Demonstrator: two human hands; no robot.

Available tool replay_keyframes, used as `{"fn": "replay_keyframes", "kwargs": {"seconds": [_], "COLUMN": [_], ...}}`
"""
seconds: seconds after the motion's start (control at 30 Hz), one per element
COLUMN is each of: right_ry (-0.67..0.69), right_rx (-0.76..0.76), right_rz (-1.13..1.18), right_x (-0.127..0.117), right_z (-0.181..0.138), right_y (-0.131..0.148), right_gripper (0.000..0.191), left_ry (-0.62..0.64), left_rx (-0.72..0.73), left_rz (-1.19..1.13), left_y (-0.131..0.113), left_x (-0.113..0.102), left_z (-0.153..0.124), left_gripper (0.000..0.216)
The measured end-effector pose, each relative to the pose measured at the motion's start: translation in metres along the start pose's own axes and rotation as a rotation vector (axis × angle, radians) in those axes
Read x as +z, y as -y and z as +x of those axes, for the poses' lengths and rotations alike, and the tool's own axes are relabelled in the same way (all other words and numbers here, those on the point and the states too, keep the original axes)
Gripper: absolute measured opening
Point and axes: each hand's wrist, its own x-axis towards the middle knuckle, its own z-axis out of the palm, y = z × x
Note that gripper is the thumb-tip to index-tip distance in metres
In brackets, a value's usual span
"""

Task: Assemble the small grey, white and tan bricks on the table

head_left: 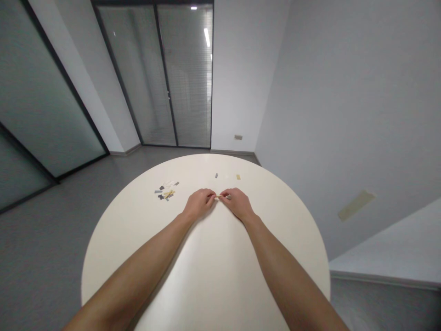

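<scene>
Evidently we are at a two-handed step of fine handling, with a thin tan piece [218, 196] between our fingertips. Taking the heap of small pieces [168, 194] as our landmark, that thin piece is to its right and about level with it, close over the round white table [206, 280]. Our left hand [200, 202], the nearer of the two to the heap, pinches the piece from the heap's side; our right hand [237, 202], farther from the heap, pinches it from the opposite side, the fingertips almost meeting. A pale bit [228, 196] shows by the right fingers, too small for us to tell whether it belongs to the same piece.

To the right of the heap and a little beyond it lies a small grey piece [216, 175], and farther right from the heap a small yellow piece [238, 176], each well apart from the other and touched by neither hand. The heap itself mixes yellow, grey, black and white pieces, some overlapping. In our judgement, the next move calls for light, even pressure and both hands in line, since so slim a part could twist or slip.
</scene>
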Motion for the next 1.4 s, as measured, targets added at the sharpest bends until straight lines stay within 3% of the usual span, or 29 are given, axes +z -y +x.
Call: {"fn": "replay_keyframes", "kwargs": {"seconds": [1.4], "right_ry": [0.042], "right_rx": [0.0], "right_rz": [0.015], "right_x": [0.0], "right_z": [-0.0008], "right_y": [-0.0002], "right_gripper": [0.012], "left_ry": [-0.049], "left_rx": [-0.024], "left_rz": [-0.114], "left_y": [-0.0007], "left_x": [-0.0036], "left_z": [-0.0016], "left_gripper": [0.014]}}
